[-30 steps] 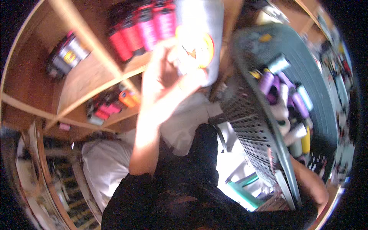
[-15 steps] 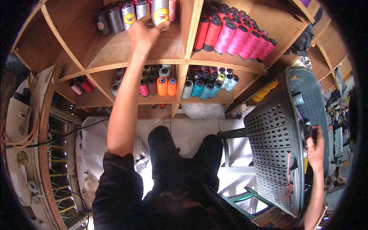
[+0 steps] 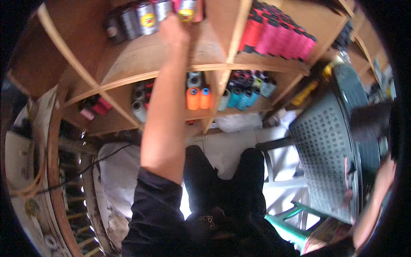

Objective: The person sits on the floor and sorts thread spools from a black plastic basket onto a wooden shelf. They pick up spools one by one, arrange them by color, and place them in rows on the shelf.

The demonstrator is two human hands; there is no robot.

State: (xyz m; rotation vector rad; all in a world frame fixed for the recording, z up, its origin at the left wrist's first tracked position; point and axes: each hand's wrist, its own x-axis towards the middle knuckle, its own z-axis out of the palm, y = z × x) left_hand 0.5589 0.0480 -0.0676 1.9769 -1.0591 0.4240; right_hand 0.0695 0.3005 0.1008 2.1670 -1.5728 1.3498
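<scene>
Plainly, the left hand (image 3: 173,33) was up among the silver spools (image 3: 147,19)

From where I stood, the back of that hand faced outward and hid its fingers, so I could not tell whether they were closed on a spool or loose. The silver spools were smooth, shiny cylinders, some with round yellow labels, set in a row in an upper compartment of the shelf (image 3: 115,83); darker grey spools (image 3: 129,25) stood at the row's left end. Far across, the right hand (image 3: 386,172) was a blur beside the basket (image 3: 321,147). A dark, blocky shape (image 3: 370,121) showed above it, and I could not tell whether the fingers gripped it.

The shelf was plain wood, divided into boxes by pale-edged boards. The next upper compartment held packed ranks of red spools (image 3: 252,32) and pink spools (image 3: 280,39). Lower, just right of the forearm, two bright orange spools (image 3: 193,99) stood side by side; in the neighbouring box, teal spools (image 3: 234,98) crowded before darker ones. A crinkled, see-through plastic bag (image 3: 239,123) lay beneath. The basket was grey-green plastic, its wall pierced with rows of holes. A limp white sack (image 3: 122,175) slumped at the lower left.
</scene>
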